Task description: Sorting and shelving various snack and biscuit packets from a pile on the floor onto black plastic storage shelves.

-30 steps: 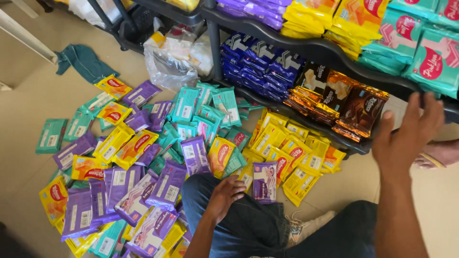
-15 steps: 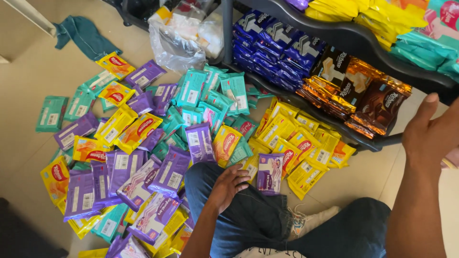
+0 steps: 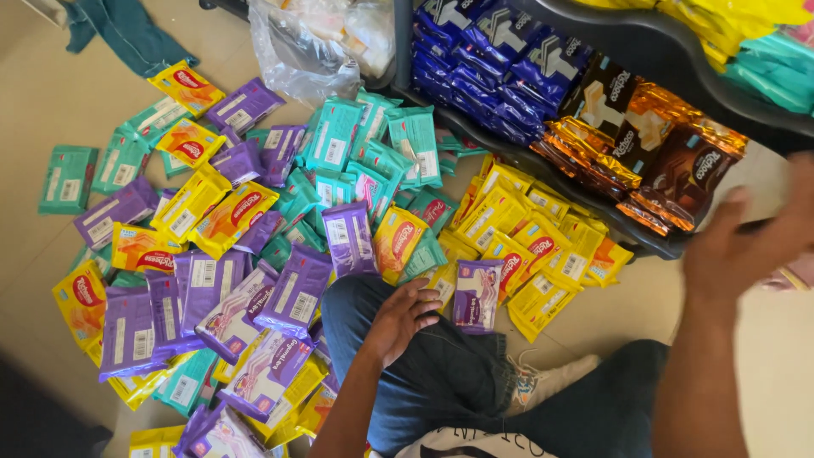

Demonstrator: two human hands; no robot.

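Beige floor tiles run under the whole scene, almost hidden beneath a spill of flat snack packets. Nearest, the person sits with a jeans-clad knee (image 3: 424,356) raised, and the left hand (image 3: 400,318) rests on it, fingers loosely curled, holding nothing. Just beyond its fingertips and slightly to the right, a purple packet (image 3: 476,294) stands on end against the knee, its long axis running away from the person; this hand is far the nearer of the two to it. The right hand (image 3: 746,246) is raised at the right edge, blurred, fingers spread wide and empty, close to the front lip of the black shelf (image 3: 670,248) and well apart from the purple packet.

Around the packet lie yellow packets (image 3: 526,229), crowding it on the right and behind. To the left spreads a heap of purple, yellow and teal packets (image 3: 331,140). Farther off, the shelf carries brown and orange packets (image 3: 678,161) and dark blue packets (image 3: 500,51). A clear plastic bag (image 3: 314,42) and a teal cloth (image 3: 127,30) lie at the far edge.
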